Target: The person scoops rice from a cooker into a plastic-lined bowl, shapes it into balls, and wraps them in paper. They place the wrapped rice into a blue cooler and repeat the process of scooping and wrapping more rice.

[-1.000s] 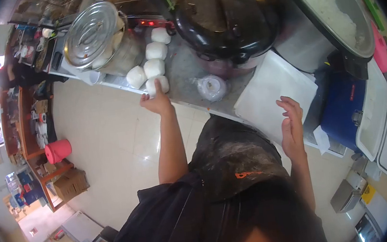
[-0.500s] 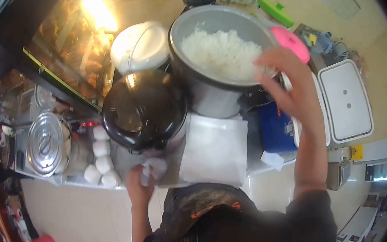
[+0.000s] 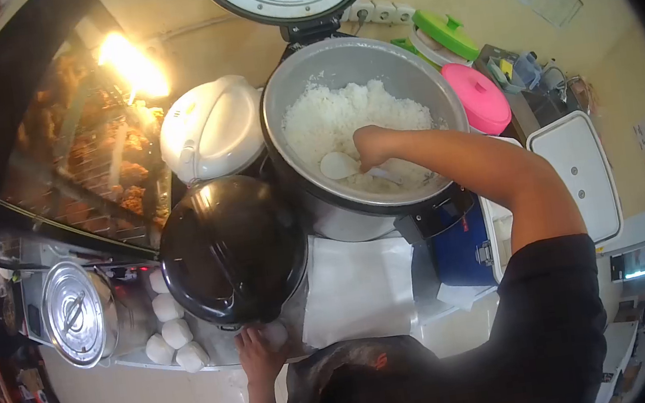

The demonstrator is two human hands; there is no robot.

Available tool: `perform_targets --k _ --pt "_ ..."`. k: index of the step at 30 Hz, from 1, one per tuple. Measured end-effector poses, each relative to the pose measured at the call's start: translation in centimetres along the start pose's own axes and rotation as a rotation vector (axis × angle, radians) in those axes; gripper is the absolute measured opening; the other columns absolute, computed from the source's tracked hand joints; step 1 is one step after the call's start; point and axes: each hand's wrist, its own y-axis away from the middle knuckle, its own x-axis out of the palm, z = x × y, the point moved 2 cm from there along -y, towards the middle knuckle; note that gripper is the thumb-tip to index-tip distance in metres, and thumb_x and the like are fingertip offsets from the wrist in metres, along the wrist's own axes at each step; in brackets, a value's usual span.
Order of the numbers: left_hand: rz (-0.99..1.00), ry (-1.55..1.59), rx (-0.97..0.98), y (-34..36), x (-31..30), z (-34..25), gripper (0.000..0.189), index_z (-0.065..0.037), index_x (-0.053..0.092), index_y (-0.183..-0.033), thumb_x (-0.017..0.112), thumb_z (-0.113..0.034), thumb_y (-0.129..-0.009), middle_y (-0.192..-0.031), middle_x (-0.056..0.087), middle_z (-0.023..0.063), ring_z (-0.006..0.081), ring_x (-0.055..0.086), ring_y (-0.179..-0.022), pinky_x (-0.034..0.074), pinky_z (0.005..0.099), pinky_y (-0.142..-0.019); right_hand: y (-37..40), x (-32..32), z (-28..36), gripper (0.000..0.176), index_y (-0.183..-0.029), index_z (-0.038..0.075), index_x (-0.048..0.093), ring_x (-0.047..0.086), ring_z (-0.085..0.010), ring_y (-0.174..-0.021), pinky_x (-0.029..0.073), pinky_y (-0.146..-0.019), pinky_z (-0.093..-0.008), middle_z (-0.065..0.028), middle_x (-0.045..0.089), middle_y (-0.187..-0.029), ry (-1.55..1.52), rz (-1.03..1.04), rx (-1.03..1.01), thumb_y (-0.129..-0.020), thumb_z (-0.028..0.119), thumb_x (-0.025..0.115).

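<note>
My right hand [image 3: 374, 147] reaches into the big open rice cooker [image 3: 322, 209] and grips a white rice paddle [image 3: 338, 166] lying in the cooked white rice [image 3: 336, 115]. My left hand [image 3: 256, 353] rests at the counter's front edge on a small clear plastic cup [image 3: 275, 334], just below the shut black rice cooker [image 3: 230, 249]. A stack of white paper sheets [image 3: 357, 286] lies on the counter between my two arms.
A white rice cooker [image 3: 213, 128] stands behind the black one. Several white wrapped rice balls [image 3: 171, 333] sit by a lidded steel pot [image 3: 74, 312] at left. Pink [image 3: 479, 95] and green [image 3: 445, 32] lids and a white cooler [image 3: 576, 170] are at right. A lit fried-chicken display [image 3: 82, 142] is upper left.
My right hand went down into the open cooker and took hold of the paddle. My left hand stayed at the counter edge on the plastic cup. The view tilted up toward the cookers.
</note>
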Motion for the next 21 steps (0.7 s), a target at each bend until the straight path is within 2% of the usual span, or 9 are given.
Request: perform_targets --k 2,5,7,9,14,16,19,20,21 --pt "-0.004 -0.022 -0.029 -0.1 0.3 -0.3 0.08 -0.005 0.044 -0.123 0.087 -0.031 -0.061 -0.119 0.051 0.0184 0.0405 0.047 -0.114 0.046 0.049 -0.091 1.5 -0.7 0.9 0.034 -0.065 -0.005 0.068 0.066 -0.0347 -0.07 0.052 -0.069 -0.0433 -0.0221 0.067 -0.069 -0.181 0.056 0.034 -0.071 0.027 0.076" --pt "-0.088 -0.088 0.031 0.1 1.0 0.2 0.088 -0.002 0.04 -0.13 0.087 -0.034 -0.063 -0.12 0.052 0.0194 0.0422 0.048 -0.114 0.045 0.0498 -0.092 0.8 -1.4 0.5 0.022 -0.08 -0.006 0.069 0.066 -0.0341 -0.074 0.051 -0.068 -0.0448 -0.0219 0.068 -0.078 -0.222 0.127 0.011 -0.07 0.014 0.071" --pt "-0.137 -0.114 0.107 0.2 1.5 0.8 0.093 -0.001 0.036 -0.134 0.086 -0.035 -0.064 -0.123 0.051 0.02 0.0438 0.049 -0.113 0.044 0.0498 -0.092 1.4 -4.1 -1.4 0.035 -0.105 -0.004 0.065 0.066 -0.0335 -0.079 0.05 -0.069 -0.0461 -0.0219 0.068 -0.088 -0.157 0.155 -0.073 -0.071 0.006 0.063" --pt "-0.046 0.035 0.042 -0.6 0.6 0.3 0.088 -0.002 0.043 -0.131 0.087 -0.036 -0.063 -0.122 0.056 0.0194 0.0429 0.053 -0.111 0.045 0.0498 -0.092 4.3 -9.2 -2.2 0.05 -0.123 0.003 0.057 0.066 -0.0363 -0.086 0.05 -0.073 -0.046 -0.022 0.067 -0.097 -0.123 0.001 -0.061 -0.073 0.003 0.06" --pt "0.082 0.363 -0.077 -2.3 -1.4 -0.8 0.075 0.0 0.052 -0.126 0.087 -0.024 -0.065 -0.117 0.062 0.0158 0.0359 0.06 -0.108 0.046 0.0446 -0.095 6.1 -12.4 -5.8 0.045 -0.117 0.016 0.068 0.066 -0.0362 -0.089 0.051 -0.074 -0.0462 -0.0153 0.069 -0.091 0.291 -0.057 -0.034 -0.075 0.001 0.059" --pt "0.163 0.605 -0.187 -2.4 -2.5 -1.6 0.066 0.001 0.054 -0.126 0.084 -0.011 -0.068 -0.12 0.061 0.0132 0.0277 0.06 -0.111 0.046 0.0394 -0.096 6.0 -10.7 -4.7 0.045 -0.116 0.019 0.07 0.066 -0.0338 -0.087 0.051 -0.073 -0.0452 -0.014 0.07 -0.088 0.334 0.123 -0.044 -0.077 0.002 0.058" --pt "0.1 1.047 -0.381 -1.1 -3.0 -1.6 0.061 0.001 0.055 -0.125 0.08 -0.002 -0.069 -0.12 0.061 0.0115 0.0248 0.058 -0.113 0.044 0.0375 -0.098 6.0 -7.2 -3.0 0.044 -0.116 0.023 0.071 0.067 -0.0327 -0.085 0.051 -0.071 -0.0449 -0.0136 0.07 -0.086 0.285 0.294 -0.081 -0.079 0.004 0.058" --pt "0.181 0.879 -0.367 -0.7 -4.2 -1.5 0.066 0.001 0.047 -0.135 0.073 0.001 -0.074 -0.13 0.056 0.0122 0.0243 0.052 -0.121 0.04 0.0371 -0.102 5.8 -6.0 -3.0 0.043 -0.116 0.023 0.071 0.067 -0.0327 -0.085 0.05 -0.07 -0.0449 -0.0137 0.07 -0.086 0.247 0.333 -0.094 -0.08 0.005 0.059" --pt "0.147 1.011 -0.415 0.1 -4.2 -0.9 0.07 0.001 0.043 -0.138 0.073 -0.004 -0.075 -0.133 0.053 0.0127 0.0246 0.05 -0.124 0.04 0.0373 -0.103 5.2 -4.4 -3.7 0.04 -0.116 0.021 0.071 0.066 -0.0299 -0.08 0.049 -0.067 -0.043 -0.0126 0.069 -0.083 0.128 0.363 -0.11 -0.081 0.006 0.059"
